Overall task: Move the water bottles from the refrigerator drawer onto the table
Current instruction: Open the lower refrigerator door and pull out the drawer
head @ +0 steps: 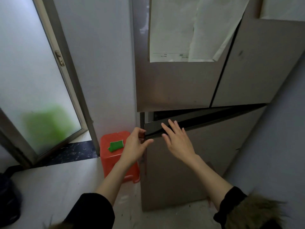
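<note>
The refrigerator drawer (198, 154) sits below the upper doors, pulled out a crack at its left corner; no bottles show. The left hand (134, 146) curls its fingers over that corner's top edge, thumb against the front. The right hand (177, 139) reaches flat, fingers spread, fingertips at the dark gap.

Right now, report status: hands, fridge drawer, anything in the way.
Left hand grips the drawer front at its top-left corner; right hand open, fingers on its top edge. Drawer only cracked open, no bottles visible. Red stool stands left of it.
</note>
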`<state>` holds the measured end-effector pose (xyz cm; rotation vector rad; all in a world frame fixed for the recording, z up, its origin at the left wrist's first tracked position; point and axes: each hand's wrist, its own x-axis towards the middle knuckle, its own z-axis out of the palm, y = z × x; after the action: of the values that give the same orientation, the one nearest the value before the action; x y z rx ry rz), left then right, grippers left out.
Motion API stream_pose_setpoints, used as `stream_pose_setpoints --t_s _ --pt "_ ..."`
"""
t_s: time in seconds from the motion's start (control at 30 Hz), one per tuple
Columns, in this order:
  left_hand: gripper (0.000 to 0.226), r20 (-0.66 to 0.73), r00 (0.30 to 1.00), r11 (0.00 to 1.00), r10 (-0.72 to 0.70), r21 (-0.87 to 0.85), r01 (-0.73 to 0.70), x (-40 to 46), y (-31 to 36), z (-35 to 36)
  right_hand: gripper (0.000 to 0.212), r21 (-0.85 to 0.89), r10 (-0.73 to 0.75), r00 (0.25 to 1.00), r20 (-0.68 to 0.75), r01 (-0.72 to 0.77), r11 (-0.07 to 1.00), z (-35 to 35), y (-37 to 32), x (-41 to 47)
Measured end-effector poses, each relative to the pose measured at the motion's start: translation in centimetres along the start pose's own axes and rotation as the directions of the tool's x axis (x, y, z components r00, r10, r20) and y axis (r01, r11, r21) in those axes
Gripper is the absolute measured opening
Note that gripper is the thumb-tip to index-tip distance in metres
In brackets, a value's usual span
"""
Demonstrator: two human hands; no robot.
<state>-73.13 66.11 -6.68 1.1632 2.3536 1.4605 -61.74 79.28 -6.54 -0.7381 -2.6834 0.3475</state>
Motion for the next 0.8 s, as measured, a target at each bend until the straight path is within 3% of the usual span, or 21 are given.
stream_pose_setpoints --t_s 0.13,0.23,0.43,0.8 --pt "0.028 0.029 0.996 0.991 0.09 0.094 -0.092 -5.3 2.0 0.9 0.047 0.09 -0.032 0.999 0.003 0.031 0.995 -1.9 1.0 -4.7" --pt "0.045 0.056 0.984 0.972 0.171 0.153 -0.178 -8.9 3.5 1.3 0.047 0.172 -0.028 1.0 0.005 0.027 0.985 -3.2 1.6 -8.3" --pt "0.055 0.314 0.887 0.813 0.339 0.376 -0.444 -14.1 6.0 1.8 0.044 0.205 0.008 0.999 -0.053 0.003 0.979 -5.8 2.9 -14.6" --pt "0.061 0.484 0.745 0.721 0.46 0.286 -0.631 -22.7 13.3 7.0 0.044 0.15 0.205 0.977 -0.054 -0.195 0.969 -11.1 6.4 -24.7"
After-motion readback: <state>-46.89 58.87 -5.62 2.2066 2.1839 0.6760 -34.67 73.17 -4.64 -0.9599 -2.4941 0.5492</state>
